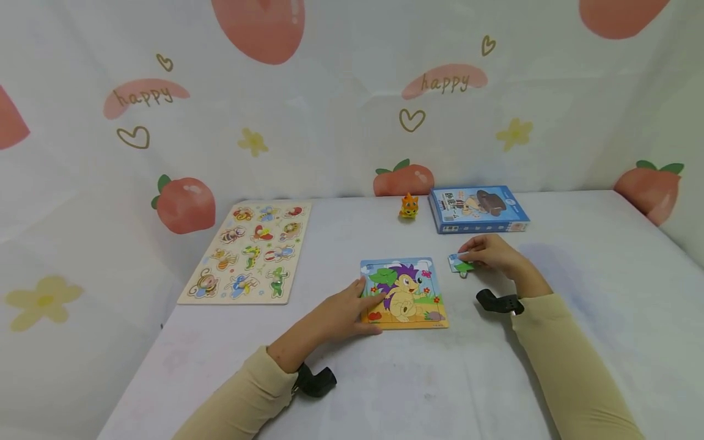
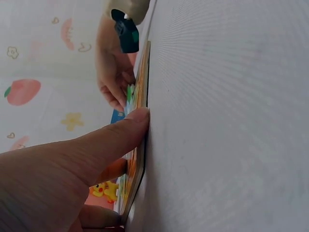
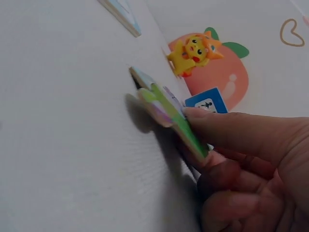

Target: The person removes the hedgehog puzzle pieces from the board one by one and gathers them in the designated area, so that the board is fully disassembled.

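Note:
A square hedgehog puzzle board [image 1: 409, 299] lies flat in the middle of the table. My left hand [image 1: 342, 313] rests at its left side with fingers spread, one finger straight over the picture. In the left wrist view the thumb [image 2: 118, 137] presses against the board's near edge. Right of the board, my right hand [image 1: 492, 253] pinches a jigsaw piece [image 1: 456, 264] with blue and green on it. The right wrist view shows this piece [image 3: 169, 113] tilted between thumb and fingers, one rounded tab sticking out, its shadow on the white cloth.
At the left lies a wooden board [image 1: 250, 256] with several animal and insect pieces. A small orange and yellow toy figure [image 1: 409, 206] stands at the back. Beside it a blue box [image 1: 478, 209] lies behind my right hand. A patterned white curtain [image 1: 330, 91] hangs along the table's far edge.

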`<state>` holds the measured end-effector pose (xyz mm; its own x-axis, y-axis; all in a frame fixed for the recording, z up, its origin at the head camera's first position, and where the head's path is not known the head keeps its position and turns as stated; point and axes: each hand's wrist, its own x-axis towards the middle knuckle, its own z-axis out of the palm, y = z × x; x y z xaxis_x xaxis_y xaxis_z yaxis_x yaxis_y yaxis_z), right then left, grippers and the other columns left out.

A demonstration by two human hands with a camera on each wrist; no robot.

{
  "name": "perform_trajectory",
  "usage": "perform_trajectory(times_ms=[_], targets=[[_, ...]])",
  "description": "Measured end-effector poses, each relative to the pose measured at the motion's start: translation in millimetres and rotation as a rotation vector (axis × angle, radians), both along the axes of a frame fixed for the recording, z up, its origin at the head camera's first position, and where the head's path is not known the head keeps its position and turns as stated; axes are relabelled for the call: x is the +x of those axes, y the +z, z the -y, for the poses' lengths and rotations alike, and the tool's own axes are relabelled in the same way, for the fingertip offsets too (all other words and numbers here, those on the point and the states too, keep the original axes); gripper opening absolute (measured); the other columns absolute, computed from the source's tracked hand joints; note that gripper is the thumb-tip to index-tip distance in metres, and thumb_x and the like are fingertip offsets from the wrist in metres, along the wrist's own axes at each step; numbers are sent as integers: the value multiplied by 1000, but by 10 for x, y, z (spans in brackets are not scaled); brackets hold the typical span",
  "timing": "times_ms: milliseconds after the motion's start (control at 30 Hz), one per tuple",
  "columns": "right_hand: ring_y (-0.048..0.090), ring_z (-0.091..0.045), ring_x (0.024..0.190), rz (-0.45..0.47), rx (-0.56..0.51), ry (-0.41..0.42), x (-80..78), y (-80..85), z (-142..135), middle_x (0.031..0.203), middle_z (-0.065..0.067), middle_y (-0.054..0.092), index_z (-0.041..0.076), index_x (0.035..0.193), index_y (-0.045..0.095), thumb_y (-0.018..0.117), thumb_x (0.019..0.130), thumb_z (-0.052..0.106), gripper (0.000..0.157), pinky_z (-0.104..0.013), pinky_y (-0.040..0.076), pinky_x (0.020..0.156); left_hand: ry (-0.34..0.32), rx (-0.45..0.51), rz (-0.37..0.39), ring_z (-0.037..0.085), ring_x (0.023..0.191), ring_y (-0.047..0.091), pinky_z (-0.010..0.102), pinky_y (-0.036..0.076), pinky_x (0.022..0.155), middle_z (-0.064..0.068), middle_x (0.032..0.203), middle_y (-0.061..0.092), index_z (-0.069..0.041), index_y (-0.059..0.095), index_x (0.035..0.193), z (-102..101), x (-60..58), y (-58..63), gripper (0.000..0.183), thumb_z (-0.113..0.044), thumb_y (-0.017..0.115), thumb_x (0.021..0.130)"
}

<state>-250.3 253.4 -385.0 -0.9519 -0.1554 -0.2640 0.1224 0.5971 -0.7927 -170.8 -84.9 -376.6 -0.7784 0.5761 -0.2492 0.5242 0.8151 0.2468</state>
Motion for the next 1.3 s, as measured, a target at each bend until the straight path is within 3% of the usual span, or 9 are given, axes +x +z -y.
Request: perform_trajectory(times_ms=[167, 333, 633, 933, 1300], targets=[[50, -11, 71, -57, 66, -18, 19, -2, 39, 84, -1, 62, -7, 107, 61, 65, 88, 20, 33, -22, 46, 61, -7, -1, -4, 30, 142, 23, 44, 34, 109, 18, 154, 19, -29, 36, 143, -6, 4, -2, 70, -56, 59, 83], [51, -12, 70, -72, 89, -28, 32, -5, 48, 83, -3, 62, -7, 104, 62, 66, 87, 19, 31, -22, 47, 60, -16, -8, -7, 30, 142, 23, 44, 34, 109, 18, 154, 20, -30, 37, 143, -3, 2, 6, 69, -55, 58, 83], [56, -7, 67, -74, 42, -33, 45, 4, 69, 83, -5, 61, -9, 102, 60, 67, 86, 14, 29, -19, 52, 62, -14, 8, 9, 30, 142, 22, 45, 35, 108, 17, 154, 20, -29, 37, 143, 29, -4, -10, 68, -54, 59, 83], [55, -9, 67, -49, 70, -47, 57, -3, 40, 82, -5, 60, -7, 98, 61, 67, 85, 16, 27, -19, 51, 61, -12, 27, 24, 30, 143, 21, 46, 33, 109, 17, 154, 20, -28, 37, 143, 21, -4, -9, 68, -53, 60, 83], [56, -11, 68, -53, 79, -64, 62, 38, 35, 85, -5, 59, -6, 102, 60, 65, 87, 21, 31, -22, 49, 63, -30, 38, -18, 31, 141, 27, 46, 35, 108, 19, 152, 26, -24, 44, 139, 14, -14, -4, 66, -52, 62, 83]])
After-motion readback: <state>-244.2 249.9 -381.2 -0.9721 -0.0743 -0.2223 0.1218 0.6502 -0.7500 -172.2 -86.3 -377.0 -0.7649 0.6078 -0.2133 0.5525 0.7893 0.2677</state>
